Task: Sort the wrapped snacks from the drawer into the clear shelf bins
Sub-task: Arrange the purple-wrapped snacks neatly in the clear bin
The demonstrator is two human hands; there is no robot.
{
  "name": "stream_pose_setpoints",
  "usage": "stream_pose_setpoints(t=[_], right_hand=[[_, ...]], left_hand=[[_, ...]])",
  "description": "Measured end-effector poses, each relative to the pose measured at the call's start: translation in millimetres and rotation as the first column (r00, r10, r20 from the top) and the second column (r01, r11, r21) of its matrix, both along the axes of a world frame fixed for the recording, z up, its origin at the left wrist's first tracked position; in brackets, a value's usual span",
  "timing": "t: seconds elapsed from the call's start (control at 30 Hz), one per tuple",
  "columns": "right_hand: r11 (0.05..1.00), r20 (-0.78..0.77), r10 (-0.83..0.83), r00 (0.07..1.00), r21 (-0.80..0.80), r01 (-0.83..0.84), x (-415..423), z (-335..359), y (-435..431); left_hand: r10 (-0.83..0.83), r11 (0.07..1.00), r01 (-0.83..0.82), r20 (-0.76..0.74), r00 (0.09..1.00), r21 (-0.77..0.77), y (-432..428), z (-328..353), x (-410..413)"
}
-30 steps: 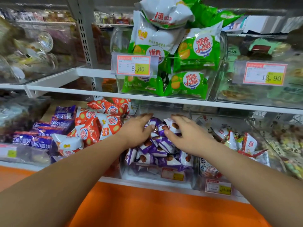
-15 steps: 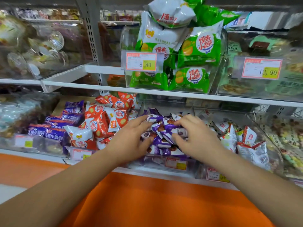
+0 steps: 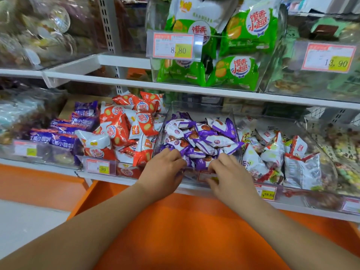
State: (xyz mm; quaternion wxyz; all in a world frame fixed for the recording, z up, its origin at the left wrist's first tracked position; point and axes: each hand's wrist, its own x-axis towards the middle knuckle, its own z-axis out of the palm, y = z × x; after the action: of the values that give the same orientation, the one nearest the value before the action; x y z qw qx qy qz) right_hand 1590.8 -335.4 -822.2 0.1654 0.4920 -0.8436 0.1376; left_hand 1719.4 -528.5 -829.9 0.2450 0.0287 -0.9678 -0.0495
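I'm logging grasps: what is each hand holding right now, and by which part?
Cannot be told. The left hand and right hand are curled among the purple packs at the front of the bin; no grip on any pack shows.

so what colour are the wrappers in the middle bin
Purple and white wrappers, seen best in the head view.

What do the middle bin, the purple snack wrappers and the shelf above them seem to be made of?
Middle bin: clear rigid plastic, perhaps acrylic; snacks show through its walls. Purple snack wrappers: glossy printed plastic film, crinkled with highlights. Shelf: probably white-painted metal, smooth with a thin edge.
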Motion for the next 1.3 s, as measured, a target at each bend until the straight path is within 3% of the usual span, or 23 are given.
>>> stream_pose_setpoints(t=[0.3, 0.57, 0.73, 1.2, 1.3], right_hand=[[0.995, -0.097, -0.011, 0.995, -0.099, 0.002, -5, -17, -1], [1.000, -0.122, -0.028, 0.992, -0.005, 0.027, -3, -13, -4], [0.997, -0.144, -0.052, 0.988, -0.058, 0.044, -6, -2, -8], [0.998, -0.105, -0.053, 0.993, -0.023, 0.051, 3, -7, -3], [0.997, -0.111, -0.067, 0.992, -0.055, 0.061, 0, -1, -4]], left_hand=[[0.040, 0.997, -0.036, -0.062, 0.997, 0.064, -5, -8, -18], [0.019, 0.996, -0.016, -0.040, 0.999, 0.086, -3, -3, -18], [-0.009, 0.993, 0.019, -0.087, 0.996, 0.121, -3, 12, -15], [-0.031, 0.993, 0.029, 0.016, 0.999, 0.112, 1, 12, -6], [-0.036, 0.992, 0.039, -0.026, 0.999, 0.118, 0, 20, -8]])
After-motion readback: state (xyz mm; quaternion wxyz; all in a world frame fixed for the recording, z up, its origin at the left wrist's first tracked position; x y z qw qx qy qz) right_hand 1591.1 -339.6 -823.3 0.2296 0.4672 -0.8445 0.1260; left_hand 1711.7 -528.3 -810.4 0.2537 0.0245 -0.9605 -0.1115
